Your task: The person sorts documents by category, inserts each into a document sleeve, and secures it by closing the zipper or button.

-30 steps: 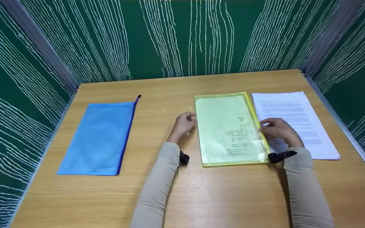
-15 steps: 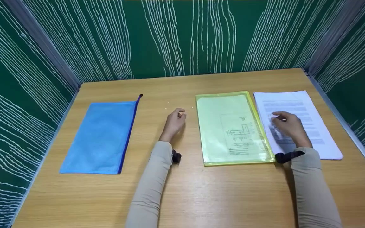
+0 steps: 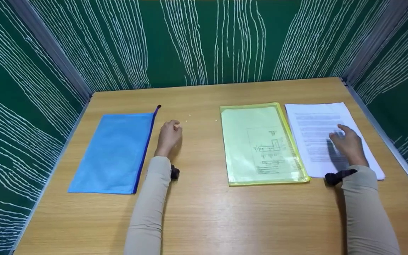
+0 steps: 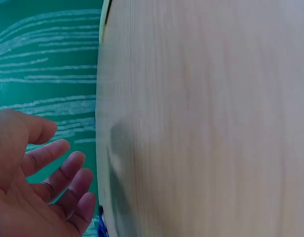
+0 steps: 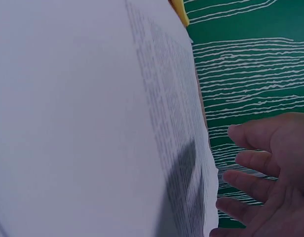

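My left hand [image 3: 169, 138] hovers over the wooden table just right of a blue zip folder [image 3: 108, 154]; in the left wrist view its fingers [image 4: 68, 168] are loosely bent around nothing. A transparent yellow folder [image 3: 250, 120] lies flat right of centre, with a sheet bearing a line drawing inside. Beside it lies a stack of printed white paper [image 3: 313, 141]. Above that stack is my right hand [image 3: 349, 145], casting a shadow on the top sheet. The right wrist view shows its fingers [image 5: 250, 185] spread and holding nothing.
The wooden table [image 3: 197, 219] is bounded at the back and sides by green panels [image 3: 175, 42] with white wavy lines. A purple zip edge [image 3: 145, 152] runs along the blue folder. Tiny white specks lie near the table's middle.
Both hands have left the edges of the yellow folder and moved apart. The left has gone left toward the blue folder, the right has gone right over the paper stack.
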Tool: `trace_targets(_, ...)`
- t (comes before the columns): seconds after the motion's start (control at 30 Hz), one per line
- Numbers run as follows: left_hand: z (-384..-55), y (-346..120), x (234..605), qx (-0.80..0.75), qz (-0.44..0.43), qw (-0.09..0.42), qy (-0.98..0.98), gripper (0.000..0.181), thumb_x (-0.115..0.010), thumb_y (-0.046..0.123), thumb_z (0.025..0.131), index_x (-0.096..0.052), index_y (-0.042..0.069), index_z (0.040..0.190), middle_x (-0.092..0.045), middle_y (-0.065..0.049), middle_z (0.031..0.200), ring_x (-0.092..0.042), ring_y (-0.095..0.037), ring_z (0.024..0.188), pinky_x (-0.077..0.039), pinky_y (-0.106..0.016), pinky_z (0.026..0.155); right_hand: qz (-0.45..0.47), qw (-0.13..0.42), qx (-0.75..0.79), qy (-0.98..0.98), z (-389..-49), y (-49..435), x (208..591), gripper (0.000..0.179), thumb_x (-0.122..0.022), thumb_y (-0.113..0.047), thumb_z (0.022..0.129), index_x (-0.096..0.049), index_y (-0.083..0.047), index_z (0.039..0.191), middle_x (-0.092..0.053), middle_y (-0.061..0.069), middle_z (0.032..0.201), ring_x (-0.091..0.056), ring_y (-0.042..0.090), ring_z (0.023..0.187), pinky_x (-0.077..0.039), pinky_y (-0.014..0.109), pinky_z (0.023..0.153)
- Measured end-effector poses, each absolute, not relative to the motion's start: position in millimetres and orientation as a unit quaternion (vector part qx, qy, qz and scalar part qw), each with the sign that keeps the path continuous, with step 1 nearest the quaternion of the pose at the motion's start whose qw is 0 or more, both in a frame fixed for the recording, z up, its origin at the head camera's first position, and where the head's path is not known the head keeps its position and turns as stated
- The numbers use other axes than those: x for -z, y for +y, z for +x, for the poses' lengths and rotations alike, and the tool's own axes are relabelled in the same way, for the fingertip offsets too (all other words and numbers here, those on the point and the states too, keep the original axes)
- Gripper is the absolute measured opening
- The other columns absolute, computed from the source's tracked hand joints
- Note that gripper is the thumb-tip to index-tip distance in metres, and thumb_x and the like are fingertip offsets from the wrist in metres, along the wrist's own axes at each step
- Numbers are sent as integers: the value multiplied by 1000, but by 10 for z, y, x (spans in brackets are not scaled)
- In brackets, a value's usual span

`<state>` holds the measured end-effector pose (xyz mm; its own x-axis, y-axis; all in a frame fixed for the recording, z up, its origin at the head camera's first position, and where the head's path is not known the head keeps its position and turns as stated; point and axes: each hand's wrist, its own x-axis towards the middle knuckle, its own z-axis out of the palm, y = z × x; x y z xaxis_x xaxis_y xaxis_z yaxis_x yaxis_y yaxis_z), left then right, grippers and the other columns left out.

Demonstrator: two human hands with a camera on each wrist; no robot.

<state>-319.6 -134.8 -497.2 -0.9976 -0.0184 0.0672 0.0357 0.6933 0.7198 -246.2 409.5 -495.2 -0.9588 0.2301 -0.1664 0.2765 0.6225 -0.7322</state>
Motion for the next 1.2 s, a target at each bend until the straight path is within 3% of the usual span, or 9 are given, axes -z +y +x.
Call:
trace_targets(0.23,-3168,-1715,5009,351,35,55,-934,37,-52,17,96,-57,2,129,-55,-22,116,-51,-38,109,-41,-50,94,200,52,364,908,-2462,4246,4957,69,-41,-34,101,-11,1,152,-8,34,154,-12,58,137,-17,69,108)
trace_targets(0.37,-3129,-1879,5015,336,63,40,-939,39,-51,20,96,-55,6,132,-49,-22,125,-41,-41,117,-33,-54,99,218,66,324,918,-2455,4310,4981,70,-44,-31,98,-13,4,151,-9,38,150,-13,61,131,-18,72,100)
trace_targets(0.6,-3065,-2101,4985,329,108,0,-938,48,-50,25,94,-49,7,138,-41,-24,136,-34,-43,126,-29,-57,104,263,89,316,907,-2411,4359,5007,81,-50,-31,96,-2,5,151,-7,39,149,-14,57,130,-20,67,104)
trace_targets(0.8,-3018,-2256,4900,326,119,-63,-936,60,-51,24,90,-38,4,145,-28,-31,144,-32,-48,129,-34,-57,104,293,80,312,900,-2397,4370,5013,87,-56,-32,95,-1,7,150,-11,40,147,-17,55,124,-25,63,96)
trace_targets(0.9,-3023,-2325,4866,305,102,-105,-941,66,-51,24,91,-30,2,149,-21,-35,147,-33,-50,131,-37,-56,104,305,76,314,896,-2410,4374,5004,91,-60,-32,93,-2,7,150,-10,41,146,-16,54,124,-24,63,99)
trace_targets(1.07,-3060,-2428,4832,291,63,-155,-942,67,-46,24,94,-21,1,152,-9,-36,154,-19,-49,141,-28,-56,112,307,93,328,889,-2431,4410,4946,98,-65,-36,89,-2,9,149,-9,41,147,-17,55,129,-21,65,109)
trace_targets(1.2,-3072,-2469,4818,303,57,-175,-935,66,-46,22,96,-20,3,153,-6,-31,156,-7,-46,145,-21,-55,116,280,88,366,883,-2421,4463,4926,94,-65,-26,90,-1,10,149,-5,38,152,-13,53,140,-17,62,114)
